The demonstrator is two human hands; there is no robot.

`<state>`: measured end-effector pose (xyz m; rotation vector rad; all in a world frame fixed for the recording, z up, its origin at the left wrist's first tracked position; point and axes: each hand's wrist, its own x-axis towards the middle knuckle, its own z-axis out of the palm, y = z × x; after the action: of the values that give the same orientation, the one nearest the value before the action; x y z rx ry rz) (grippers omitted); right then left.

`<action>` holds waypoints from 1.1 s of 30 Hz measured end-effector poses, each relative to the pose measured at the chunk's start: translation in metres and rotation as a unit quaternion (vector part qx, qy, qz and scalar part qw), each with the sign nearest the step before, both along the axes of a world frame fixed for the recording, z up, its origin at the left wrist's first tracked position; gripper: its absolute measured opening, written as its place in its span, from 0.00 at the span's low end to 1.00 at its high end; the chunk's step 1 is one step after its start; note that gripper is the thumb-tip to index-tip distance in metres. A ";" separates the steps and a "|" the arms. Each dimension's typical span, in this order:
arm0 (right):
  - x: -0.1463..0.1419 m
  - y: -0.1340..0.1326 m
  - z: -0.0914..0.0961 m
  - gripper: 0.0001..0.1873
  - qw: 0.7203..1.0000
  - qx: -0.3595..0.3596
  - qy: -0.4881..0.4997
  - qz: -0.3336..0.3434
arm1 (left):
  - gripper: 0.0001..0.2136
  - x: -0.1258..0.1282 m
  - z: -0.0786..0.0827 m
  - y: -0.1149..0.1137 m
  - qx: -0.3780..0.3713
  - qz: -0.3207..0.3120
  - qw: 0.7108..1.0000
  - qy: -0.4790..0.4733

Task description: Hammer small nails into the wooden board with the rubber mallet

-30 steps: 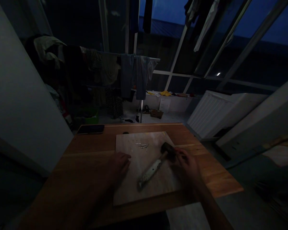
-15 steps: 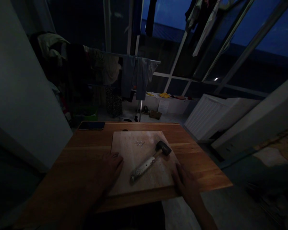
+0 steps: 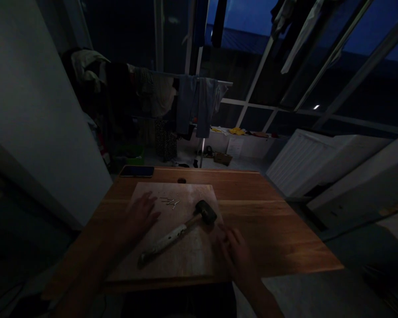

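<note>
In a dim room, a person's left hand (image 3: 139, 216) lay flat on a wooden board (image 3: 194, 258), fingers spread and gripping nothing, just beside a loose cluster of nails (image 3: 170, 202). The right hand (image 3: 234, 252) sat at the board's right edge, fingers loosely apart and empty, near the black head of a mallet (image 3: 175, 232) that lay diagonally across the board, between the two hands, untouched. In such poor light the nails looked the likeliest hazard: a sliding palm could be pricked, or sweep them onto the table (image 3: 268, 229). A phone (image 3: 136, 171) lay at its far left corner.
</note>
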<state>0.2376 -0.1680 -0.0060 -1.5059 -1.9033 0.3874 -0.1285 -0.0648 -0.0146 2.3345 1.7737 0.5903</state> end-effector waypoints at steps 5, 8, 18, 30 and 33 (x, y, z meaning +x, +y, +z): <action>-0.073 0.029 0.028 0.22 0.987 -0.050 -0.077 0.133 | 0.31 0.038 -0.016 0.031 0.002 -0.083 0.995 0.061; -0.095 0.037 0.037 0.22 0.978 -0.092 -0.097 0.162 | 0.28 0.061 -0.024 0.037 0.018 -0.170 0.984 0.048; -0.053 0.011 0.006 0.16 0.998 -0.037 0.022 0.045 | 0.25 0.132 -0.028 0.010 0.029 -0.254 0.966 -0.037; 0.013 0.015 -0.011 0.26 0.997 -0.005 -0.010 -0.075 | 0.23 0.176 -0.013 -0.015 0.000 -0.241 0.966 -0.093; 0.017 0.015 -0.020 0.33 0.997 -0.006 -0.010 -0.070 | 0.18 0.174 -0.002 -0.006 -0.003 -0.221 0.966 -0.136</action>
<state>0.2541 -0.1534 -0.0262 -1.6460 -1.7992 0.3225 0.0450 -0.0708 -0.0168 2.3918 1.0899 0.7777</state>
